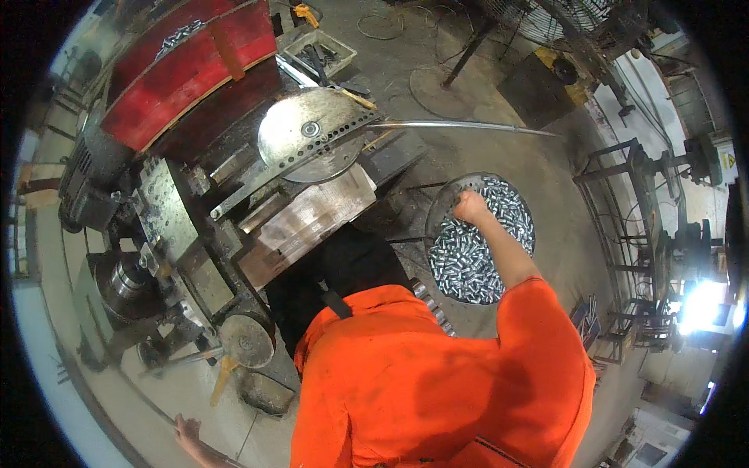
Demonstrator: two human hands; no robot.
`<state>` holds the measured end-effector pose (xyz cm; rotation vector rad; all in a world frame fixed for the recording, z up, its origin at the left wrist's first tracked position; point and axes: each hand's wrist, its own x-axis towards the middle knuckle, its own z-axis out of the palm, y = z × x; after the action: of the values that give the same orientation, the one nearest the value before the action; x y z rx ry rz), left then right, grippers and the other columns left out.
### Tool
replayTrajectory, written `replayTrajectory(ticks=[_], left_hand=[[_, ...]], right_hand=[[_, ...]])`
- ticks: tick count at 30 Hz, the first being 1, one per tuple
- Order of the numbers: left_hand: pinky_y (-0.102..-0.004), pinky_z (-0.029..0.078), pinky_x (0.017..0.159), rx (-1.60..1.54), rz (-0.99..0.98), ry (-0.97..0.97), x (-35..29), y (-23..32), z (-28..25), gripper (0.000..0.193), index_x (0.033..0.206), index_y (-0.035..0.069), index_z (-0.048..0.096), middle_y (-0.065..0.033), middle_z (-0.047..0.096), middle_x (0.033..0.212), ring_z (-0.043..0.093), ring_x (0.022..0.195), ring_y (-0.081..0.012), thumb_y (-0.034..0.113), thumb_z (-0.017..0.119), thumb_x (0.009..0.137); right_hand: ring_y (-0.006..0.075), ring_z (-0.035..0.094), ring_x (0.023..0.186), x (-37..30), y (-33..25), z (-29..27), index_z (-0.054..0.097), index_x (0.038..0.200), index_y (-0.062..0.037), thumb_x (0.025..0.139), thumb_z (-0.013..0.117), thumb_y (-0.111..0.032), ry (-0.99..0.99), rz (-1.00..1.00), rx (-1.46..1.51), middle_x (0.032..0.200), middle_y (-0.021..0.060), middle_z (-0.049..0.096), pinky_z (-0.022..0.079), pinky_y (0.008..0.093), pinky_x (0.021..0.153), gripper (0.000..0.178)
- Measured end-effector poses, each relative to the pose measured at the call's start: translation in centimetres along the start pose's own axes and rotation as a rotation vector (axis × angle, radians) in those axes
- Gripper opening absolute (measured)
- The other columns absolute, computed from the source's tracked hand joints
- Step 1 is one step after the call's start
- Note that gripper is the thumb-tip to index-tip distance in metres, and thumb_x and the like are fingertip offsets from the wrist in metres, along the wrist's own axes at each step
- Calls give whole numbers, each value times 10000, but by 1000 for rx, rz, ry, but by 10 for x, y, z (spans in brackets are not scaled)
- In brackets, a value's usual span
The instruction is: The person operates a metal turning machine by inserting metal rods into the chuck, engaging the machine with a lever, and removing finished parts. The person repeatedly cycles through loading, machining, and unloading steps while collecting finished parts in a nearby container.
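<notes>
My right hand [470, 207] is closed over the upper left part of a round container [521, 201]. The container is heaped with small, shiny, silvery metal cylinders [466, 265]. What my fingers hold, if anything, is hidden by the hand. My left hand [187, 429] is low at the far left, beside a long thin edge of the machine. Its fingers look bent, but the hand is too small to read. Between my hands stands a greasy machine with a large metal disc [292, 129] and a perforated bar [331, 140] across it.
A red bin [187, 78] with metal pieces stands behind the machine. A pale tray [339, 58] of tools lies beside it. One long rod [468, 125] juts out rightward. A fan [558, 19] stands at the back, and a metal rack [616, 226] lines the right side.
</notes>
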<state>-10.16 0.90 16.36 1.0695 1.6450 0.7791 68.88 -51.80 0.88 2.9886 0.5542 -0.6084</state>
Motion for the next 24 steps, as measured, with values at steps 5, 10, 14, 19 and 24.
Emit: replayTrajectory(ticks=[5,10,14,19,24], left_hand=[[-366,424,482,10,34,67,-1,10,17,268,970,-7,529,-78,480,636,464,509,-178,170,637,801],[-372,473,584,1031,372,128,-47,26,14,364,1073,-43,534,-132,556,701,556,613,-199,228,607,841],[-334,476,757,759,738,53,-133,138,131,405,1185,-37,525,-142,643,909,609,835,-190,209,581,867],[-272,480,696,354,490,-632,-207,189,308,278,1029,-30,617,-85,659,825,628,765,-152,182,576,855],[-246,475,580,-15,499,-1181,-220,184,371,304,864,-42,634,-54,618,660,599,619,-117,256,576,882]], right_hand=[[356,591,942,0,-1,3,666,841,0,628,584,-200,38,10,-25,1006,221,610,472,389,860,303],[347,576,987,-21,-14,-32,670,940,-47,568,663,-169,177,-136,216,1136,208,556,476,375,859,392],[352,572,999,-84,-87,-103,656,999,-50,576,630,-90,350,-633,563,1187,195,530,476,371,860,426],[350,545,1068,-147,-236,-191,609,1075,-47,576,584,-88,222,-1319,684,1262,199,471,451,362,896,501],[382,510,1121,-179,-322,-227,599,1077,-48,526,614,-74,198,-1775,549,1313,242,410,471,400,870,553]])
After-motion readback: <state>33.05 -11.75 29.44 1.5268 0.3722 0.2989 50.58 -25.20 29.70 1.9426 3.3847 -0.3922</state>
